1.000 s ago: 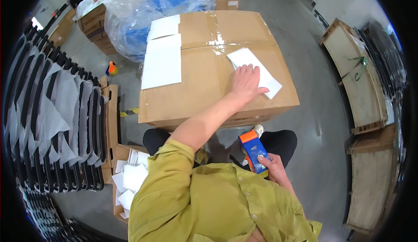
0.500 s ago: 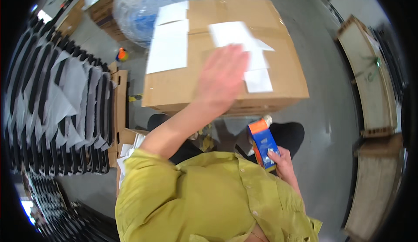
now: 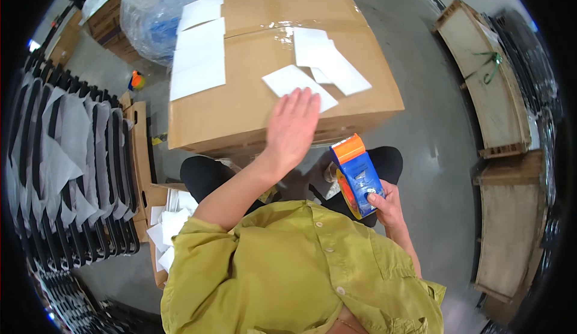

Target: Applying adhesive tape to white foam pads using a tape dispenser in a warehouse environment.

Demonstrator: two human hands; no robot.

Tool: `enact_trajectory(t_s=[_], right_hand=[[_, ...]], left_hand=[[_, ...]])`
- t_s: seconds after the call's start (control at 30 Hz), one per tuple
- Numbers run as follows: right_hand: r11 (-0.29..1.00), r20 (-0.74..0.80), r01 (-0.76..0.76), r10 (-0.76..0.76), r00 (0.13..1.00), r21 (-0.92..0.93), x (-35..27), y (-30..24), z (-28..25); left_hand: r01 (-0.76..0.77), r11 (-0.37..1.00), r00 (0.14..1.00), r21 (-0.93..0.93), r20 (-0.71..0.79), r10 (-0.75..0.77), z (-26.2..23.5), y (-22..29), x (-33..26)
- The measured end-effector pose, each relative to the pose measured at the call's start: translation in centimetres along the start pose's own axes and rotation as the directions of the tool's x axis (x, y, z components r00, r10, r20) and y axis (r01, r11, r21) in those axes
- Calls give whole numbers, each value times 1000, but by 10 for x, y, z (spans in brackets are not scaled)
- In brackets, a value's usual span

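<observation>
Left hand (image 3: 293, 131) is lying, fingers together, over one white rectangular sheet (image 3: 293, 80) | right hand (image 3: 389, 208)'s fingers are gripping one blue-and-orange tape dispenser (image 3: 360, 176) | one brown cardboard box (image 3: 240, 113) is bearing at least five more | grey floor (image 3: 442, 183) is surrounding it

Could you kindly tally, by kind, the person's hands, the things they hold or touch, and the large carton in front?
Hands (left hand, right hand): 2
Tape dispenser in the right hand: 1
White sheet at the left fingertips: 1
Large carton: 1
Total: 5
</observation>
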State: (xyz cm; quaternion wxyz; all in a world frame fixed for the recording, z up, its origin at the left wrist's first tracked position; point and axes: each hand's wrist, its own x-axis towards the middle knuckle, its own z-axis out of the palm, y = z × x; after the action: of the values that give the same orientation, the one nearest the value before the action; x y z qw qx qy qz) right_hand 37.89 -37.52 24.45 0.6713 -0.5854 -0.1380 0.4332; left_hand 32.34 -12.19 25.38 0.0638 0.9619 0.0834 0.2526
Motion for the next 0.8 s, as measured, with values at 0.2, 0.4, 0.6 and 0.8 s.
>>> enact_trajectory(t_s=[0.2,0.4,0.6,0.8], right_hand=[[993,93,103,-98,991,-55,-12,2,-13],[972,256,151,-103,961,-178,-5,-17,1],[892,422,359,-224,879,-276,8,-20,1],[876,478,380,-207,853,-298,14,-27,10]], left_hand=[[-31,975,999,218,-37,40,-8,-32,-31],[543,267,838,-796,489,-245,-47,-2,-14],[745,-487,613,-456,756,230,-46,-3,-25],[723,-474,621,-502,773,129,-46,-5,-32]])
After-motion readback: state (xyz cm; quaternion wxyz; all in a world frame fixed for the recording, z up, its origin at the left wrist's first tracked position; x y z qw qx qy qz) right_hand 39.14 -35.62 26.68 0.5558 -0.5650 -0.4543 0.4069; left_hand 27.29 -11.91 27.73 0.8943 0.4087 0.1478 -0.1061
